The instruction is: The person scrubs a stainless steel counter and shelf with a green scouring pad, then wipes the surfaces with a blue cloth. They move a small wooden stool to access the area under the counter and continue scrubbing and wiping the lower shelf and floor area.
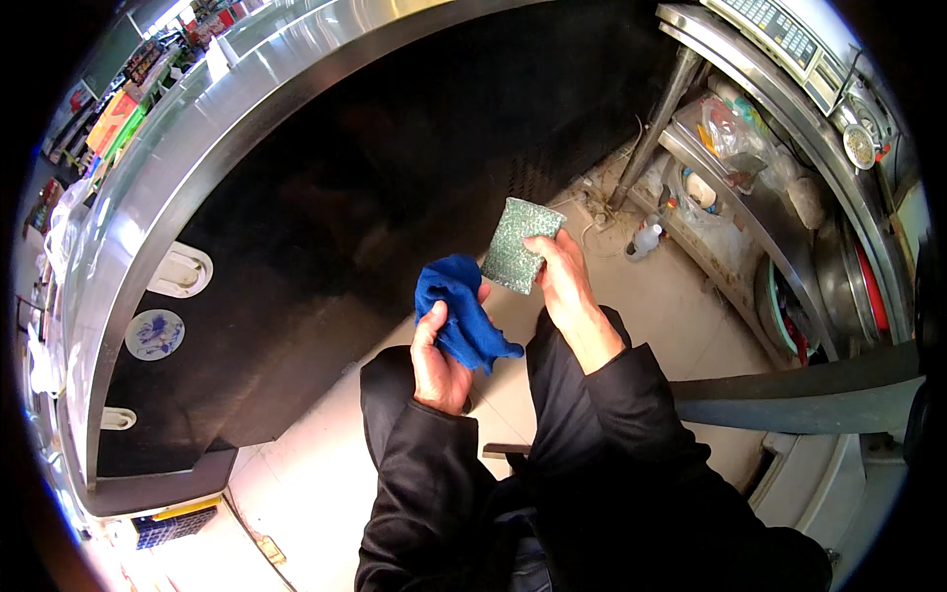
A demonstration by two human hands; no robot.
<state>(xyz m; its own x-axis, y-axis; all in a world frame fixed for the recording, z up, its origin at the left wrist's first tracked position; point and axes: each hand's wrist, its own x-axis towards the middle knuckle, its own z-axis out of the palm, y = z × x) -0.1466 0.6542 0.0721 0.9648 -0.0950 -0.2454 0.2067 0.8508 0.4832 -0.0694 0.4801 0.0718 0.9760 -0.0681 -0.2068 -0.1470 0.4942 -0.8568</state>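
A crumpled blue cloth is bunched in my left hand, the thumb pressed over its front and a loose corner hanging to the right. My right hand pinches a flat, green-and-white speckled scouring pad by its right edge, thumb on top. The pad is tilted and its lower left corner comes close to the cloth. Both hands are above my lap, in front of a dark panel. The fingers behind the cloth and behind the pad are mostly hidden.
A steel counter edge curves above the dark panel, which bears white recessed handles and a round sticker. At right, a steel shelf unit holds plastic bags and basins, with a scale on top. A plastic bottle stands on the tiled floor.
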